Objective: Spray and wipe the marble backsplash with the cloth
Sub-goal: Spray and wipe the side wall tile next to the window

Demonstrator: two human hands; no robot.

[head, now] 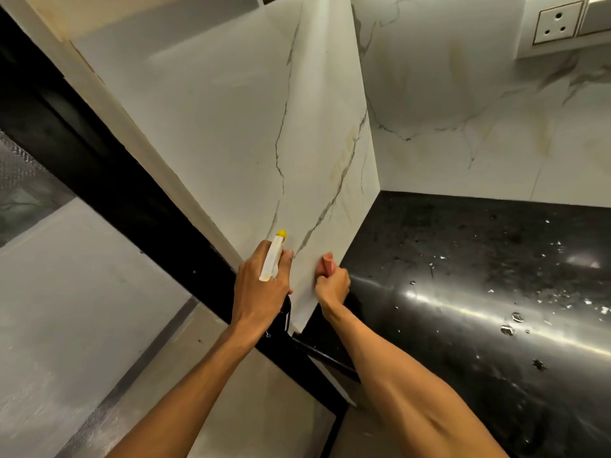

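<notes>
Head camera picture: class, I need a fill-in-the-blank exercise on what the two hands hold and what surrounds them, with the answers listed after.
The left hand grips a spray bottle with a ____ nozzle tip.
The right hand holds a cloth at the backsplash, made of veined white ____.
The countertop beside it is ____.
Missing words: yellow, marble, black.

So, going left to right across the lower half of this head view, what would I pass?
Pale grey surface → black strip → left hand gripping the spray bottle → right hand clutching the cloth → black countertop.
</notes>
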